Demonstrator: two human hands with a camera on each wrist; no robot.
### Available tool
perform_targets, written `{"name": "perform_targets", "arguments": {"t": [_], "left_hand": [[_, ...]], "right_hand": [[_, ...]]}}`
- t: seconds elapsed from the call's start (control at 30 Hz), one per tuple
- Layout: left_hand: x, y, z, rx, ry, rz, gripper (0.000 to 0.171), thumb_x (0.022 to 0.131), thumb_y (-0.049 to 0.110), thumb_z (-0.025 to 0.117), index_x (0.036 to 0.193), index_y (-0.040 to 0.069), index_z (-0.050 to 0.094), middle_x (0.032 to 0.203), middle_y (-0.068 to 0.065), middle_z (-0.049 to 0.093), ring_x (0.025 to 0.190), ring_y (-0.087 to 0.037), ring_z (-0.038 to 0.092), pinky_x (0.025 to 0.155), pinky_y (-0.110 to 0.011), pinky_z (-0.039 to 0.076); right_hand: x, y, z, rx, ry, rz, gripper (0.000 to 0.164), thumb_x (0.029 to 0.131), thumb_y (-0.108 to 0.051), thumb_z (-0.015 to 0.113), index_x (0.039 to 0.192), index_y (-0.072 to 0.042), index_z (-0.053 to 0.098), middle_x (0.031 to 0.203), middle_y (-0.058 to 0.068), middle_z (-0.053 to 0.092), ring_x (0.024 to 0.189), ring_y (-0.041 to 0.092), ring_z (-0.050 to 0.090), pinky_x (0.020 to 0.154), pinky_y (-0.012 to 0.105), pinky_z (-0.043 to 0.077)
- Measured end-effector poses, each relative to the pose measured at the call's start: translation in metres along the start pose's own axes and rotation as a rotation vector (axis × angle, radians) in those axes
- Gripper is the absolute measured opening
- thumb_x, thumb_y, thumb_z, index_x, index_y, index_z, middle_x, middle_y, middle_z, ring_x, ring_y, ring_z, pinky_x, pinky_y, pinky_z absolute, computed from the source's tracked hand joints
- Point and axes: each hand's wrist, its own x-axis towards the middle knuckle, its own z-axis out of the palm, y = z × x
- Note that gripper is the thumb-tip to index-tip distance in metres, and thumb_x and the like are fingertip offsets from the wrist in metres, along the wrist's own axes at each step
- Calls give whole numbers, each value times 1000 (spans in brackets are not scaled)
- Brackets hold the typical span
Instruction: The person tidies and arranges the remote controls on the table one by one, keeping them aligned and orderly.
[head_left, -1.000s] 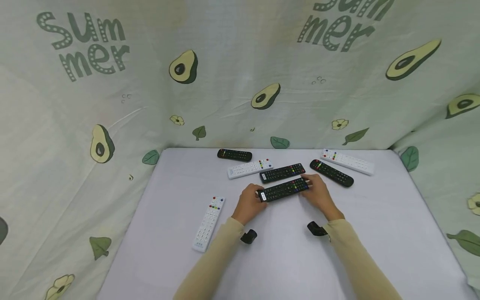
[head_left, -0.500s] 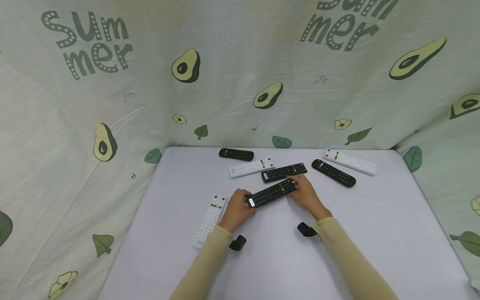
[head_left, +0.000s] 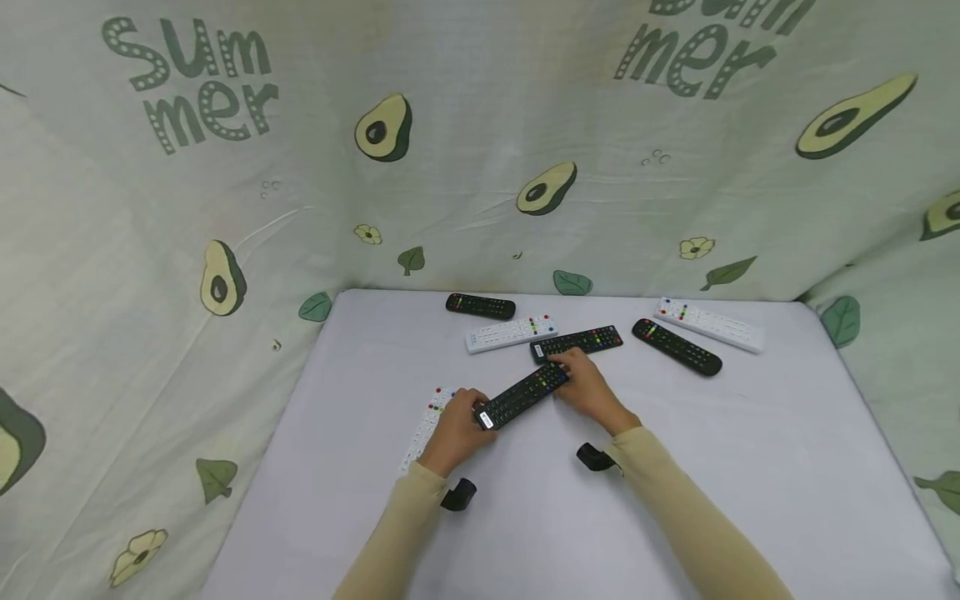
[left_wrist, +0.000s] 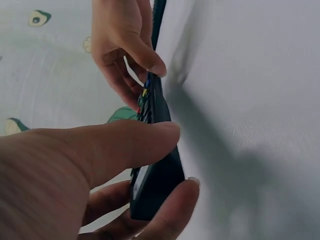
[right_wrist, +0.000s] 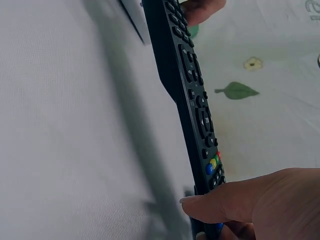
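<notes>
Both hands hold a black remote control [head_left: 522,396] with coloured buttons, one at each end. My left hand [head_left: 456,429] pinches the end with a white label; thumb and fingers wrap that end in the left wrist view. The opposite end, near the coloured buttons, is pinched by my right hand [head_left: 588,390]. In both wrist views a shadow falls on the white surface beside the remote, which is raised off it. A white remote [head_left: 424,429] lies partly hidden behind the left hand. Just beyond the right hand lies another black remote [head_left: 585,340], its near edge partly covered.
Along the back of the white table [head_left: 525,533] lie a black remote [head_left: 481,306], a white remote [head_left: 512,333], a rounded black remote [head_left: 677,347] and a white remote [head_left: 709,324]. An avocado-print cloth [head_left: 450,200] hangs behind and at the sides.
The held remote has moved left and toward me, tilting more steeply, with both hands still gripping it. My left hand now covers part of the white remote at the left.
</notes>
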Motion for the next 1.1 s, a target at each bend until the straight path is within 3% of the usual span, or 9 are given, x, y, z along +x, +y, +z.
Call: {"name": "perform_targets", "arguments": {"t": [0.27,0.7,1.1], "left_hand": [[-15,-10,-9,71,-61,-6,52,74,4,91,118,-3,63,104,-12,61,91,-21,58,83,-38,54],[-37,-13,-20,108,-136,-104,54,72,8,93,113,-3,59,99,-9,58,85,-20,55,76,-37,52],[-51,-16,-20,124,-185,-175,54,68,5,93,107,-3,57,88,-7,59,76,-21,57,65,-36,51]], "right_hand": [[8,-12,17,-8,-63,-74,59,78,18,74,136,12,62,125,27,58,118,44,61,103,54,53],[13,-32,36,-23,-196,-180,57,77,19,74,133,10,65,122,21,61,118,39,63,108,50,52],[15,-44,56,-38,-270,-259,56,75,22,71,131,11,65,122,22,64,121,39,63,112,48,50]]}}
